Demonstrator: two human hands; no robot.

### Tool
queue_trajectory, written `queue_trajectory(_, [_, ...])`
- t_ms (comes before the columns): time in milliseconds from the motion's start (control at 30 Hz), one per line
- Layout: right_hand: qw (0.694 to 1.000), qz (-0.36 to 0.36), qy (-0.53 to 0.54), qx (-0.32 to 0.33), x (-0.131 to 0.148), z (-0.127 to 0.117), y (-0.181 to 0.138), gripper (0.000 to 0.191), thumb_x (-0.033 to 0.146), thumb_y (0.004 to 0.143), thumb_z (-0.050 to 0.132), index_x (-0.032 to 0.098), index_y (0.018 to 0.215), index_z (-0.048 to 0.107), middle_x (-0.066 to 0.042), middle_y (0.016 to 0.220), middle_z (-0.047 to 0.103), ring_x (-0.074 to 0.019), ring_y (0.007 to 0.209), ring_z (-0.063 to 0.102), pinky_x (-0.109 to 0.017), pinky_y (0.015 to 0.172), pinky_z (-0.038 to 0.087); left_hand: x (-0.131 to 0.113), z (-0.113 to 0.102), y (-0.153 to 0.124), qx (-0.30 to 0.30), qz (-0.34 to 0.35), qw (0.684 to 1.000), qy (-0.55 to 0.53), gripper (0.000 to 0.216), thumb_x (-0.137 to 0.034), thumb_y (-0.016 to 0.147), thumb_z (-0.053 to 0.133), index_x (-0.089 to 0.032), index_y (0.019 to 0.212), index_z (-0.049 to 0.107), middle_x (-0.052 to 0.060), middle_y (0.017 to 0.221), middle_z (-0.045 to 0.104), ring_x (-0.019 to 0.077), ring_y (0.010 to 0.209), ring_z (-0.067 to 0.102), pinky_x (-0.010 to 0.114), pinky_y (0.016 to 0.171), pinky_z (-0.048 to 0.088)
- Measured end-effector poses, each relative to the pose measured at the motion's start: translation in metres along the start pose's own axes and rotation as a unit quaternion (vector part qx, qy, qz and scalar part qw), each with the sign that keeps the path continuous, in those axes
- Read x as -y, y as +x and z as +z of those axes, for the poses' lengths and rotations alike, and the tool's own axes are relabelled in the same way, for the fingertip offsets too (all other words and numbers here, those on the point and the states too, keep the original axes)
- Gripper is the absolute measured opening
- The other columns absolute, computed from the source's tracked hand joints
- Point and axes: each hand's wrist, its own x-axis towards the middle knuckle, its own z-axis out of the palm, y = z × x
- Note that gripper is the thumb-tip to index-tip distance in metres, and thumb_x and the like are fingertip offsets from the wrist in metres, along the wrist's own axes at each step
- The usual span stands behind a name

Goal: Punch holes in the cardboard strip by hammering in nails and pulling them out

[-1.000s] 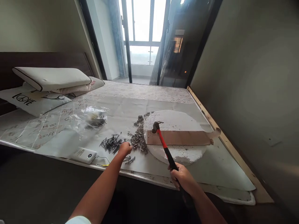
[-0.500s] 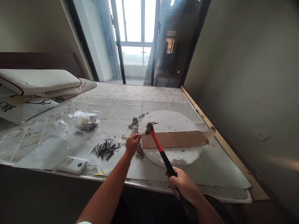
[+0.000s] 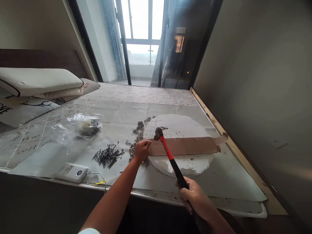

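My left hand [image 3: 142, 150] is closed in a pinch at the left end of a brown board [image 3: 187, 145], on what looks like a small nail, mostly hidden by the fingertips. Rows of small dark marks dot the board near those fingers. My right hand [image 3: 193, 196] wraps round the black grip of a claw hammer [image 3: 167, 150] with a red and black handle. The hammer's head is over the board's left end, just right of my left fingertips. Beneath the board lies a round white foam slab [image 3: 180, 125]. A heap of nails [image 3: 107, 156] lies to the left.
Grey crumbs [image 3: 139, 127] line the slab's left edge. A clear plastic bag [image 3: 80, 125] and a white power bank [image 3: 71, 172] with a cable lie on the grey sheet [image 3: 117, 113] covering the mattress. Pillows [image 3: 41, 81] are stacked at left; a wooden rail [image 3: 214, 122] runs along the right.
The view has shifted slightly. My left hand still pinches at the board's end, and the hammer's head remains close above it, with little visible movement.
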Motion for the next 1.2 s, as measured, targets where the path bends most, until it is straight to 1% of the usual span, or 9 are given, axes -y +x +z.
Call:
queue_trajectory(233, [1.0,-0.007,-0.003,0.004,-0.002,0.003,0.0,0.016,0.024,0.065,0.04,0.019,0.08,0.04,0.014,0.032,0.031,-0.0059,0.026,0.023,-0.019,0.031,0.018,0.002,0.0,-0.001,-0.004,0.005,1.0,0.011,0.034,-0.043,0.078,0.05,-0.016,0.06,0.062,0.001,0.06,0.057,0.0114,0.058,0.05,0.022,0.056,0.036])
queue_trajectory(400, [1.0,-0.001,-0.012,0.0,-0.003,0.006,0.0,0.019,0.024,0.064,0.04,0.018,0.082,0.04,0.014,0.032,0.031,-0.0057,0.026,0.022,-0.019,0.031,0.018,0.004,0.002,-0.001,-0.007,0.022,0.999,0.03,0.032,-0.041,0.079,0.05,-0.017,0.062,0.064,0.001,0.062,0.06,0.0117,0.059,0.051,0.022,0.058,0.037])
queue_trajectory(533, [1.0,-0.006,-0.021,-0.008,0.006,0.008,-0.007,0.022,0.025,0.065,0.039,0.018,0.086,0.04,0.015,0.032,0.029,-0.0059,0.027,0.022,-0.019,0.032,0.018,0.004,0.004,-0.003,-0.014,0.05,0.998,0.046,0.026,-0.034,0.079,0.052,-0.017,0.063,0.065,0.003,0.062,0.062,0.0125,0.059,0.052,0.023,0.058,0.037])
queue_trajectory(700, [1.0,-0.022,-0.022,-0.005,0.02,0.014,-0.015,0.022,0.025,0.064,0.038,0.018,0.086,0.041,0.014,0.035,0.028,-0.0058,0.027,0.023,-0.019,0.031,0.018,0.005,0.006,-0.005,-0.018,0.068,0.996,0.058,0.028,-0.032,0.08,0.051,-0.018,0.061,0.065,0.004,0.061,0.062,0.0129,0.057,0.052,0.024,0.057,0.036])
queue_trajectory(867, [0.999,0.012,-0.047,0.001,0.02,0.02,-0.007,0.02,0.024,0.064,0.038,0.018,0.083,0.043,0.014,0.034,0.027,-0.006,0.027,0.024,-0.019,0.03,0.019,0.006,0.005,-0.008,-0.016,0.089,0.994,0.054,0.028,-0.03,0.081,0.05,-0.017,0.06,0.064,0.004,0.062,0.062,0.0132,0.059,0.053,0.023,0.057,0.036])
queue_trajectory(933, [0.998,0.016,-0.055,-0.001,0.02,0.02,-0.008,0.019,0.024,0.065,0.039,0.018,0.082,0.043,0.014,0.033,0.027,-0.0063,0.027,0.024,-0.019,0.031,0.019,0.007,0.005,-0.009,-0.01,0.092,0.995,0.046,0.031,-0.03,0.082,0.048,-0.017,0.059,0.063,0.004,0.061,0.061,0.0129,0.057,0.052,0.023,0.055,0.036])
queue_trajectory(1100, [0.998,-0.026,-0.047,-0.029,0.024,0.018,-0.013,0.024,0.026,0.064,0.04,0.018,0.086,0.043,0.013,0.036,0.029,-0.0059,0.028,0.023,-0.019,0.032,0.02,0.008,0.006,-0.01,-0.013,0.098,0.994,0.049,0.035,-0.032,0.082,0.047,-0.017,0.053,0.057,0.002,0.053,0.054,0.0117,0.054,0.047,0.023,0.055,0.034])
queue_trajectory(1200, [0.998,-0.008,-0.062,-0.03,0.02,0.02,-0.01,0.021,0.025,0.064,0.04,0.018,0.083,0.044,0.013,0.038,0.028,-0.0055,0.028,0.024,-0.019,0.03,0.019,0.009,0.006,-0.011,-0.015,0.097,0.994,0.049,0.034,-0.032,0.082,0.047,-0.017,0.053,0.057,0.002,0.054,0.054,0.0115,0.054,0.047,0.022,0.055,0.034])
